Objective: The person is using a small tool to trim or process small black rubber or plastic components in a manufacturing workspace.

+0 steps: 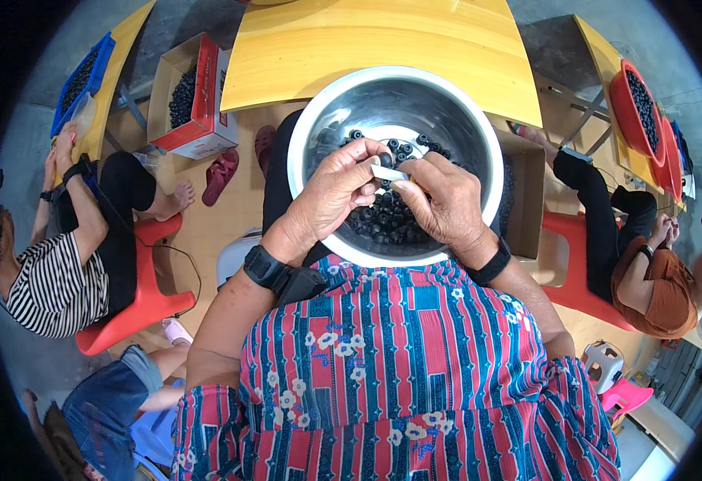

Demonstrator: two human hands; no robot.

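Observation:
On my lap rests a wide steel bowl [303, 144] with several small black ring-like parts [387, 220] lying in its bottom. Above it, my left hand [336, 186] pinches one small round black part [385, 159] between thumb and fingers. My right hand [445, 196] is closed on a short flat pale blade [389, 173], whose free end reaches to my left thumb, just below the black part. Whether the blade touches the part I cannot tell. Both hands are close together over the bowl.
A yellow table [383, 48] stands just beyond the bowl. Left of it is a carton [211, 120] of black parts; another carton [531, 192] sits right. People sit on red stools [147, 280] at both sides. A red basin [619, 104] and a blue tray [104, 52] hold black parts.

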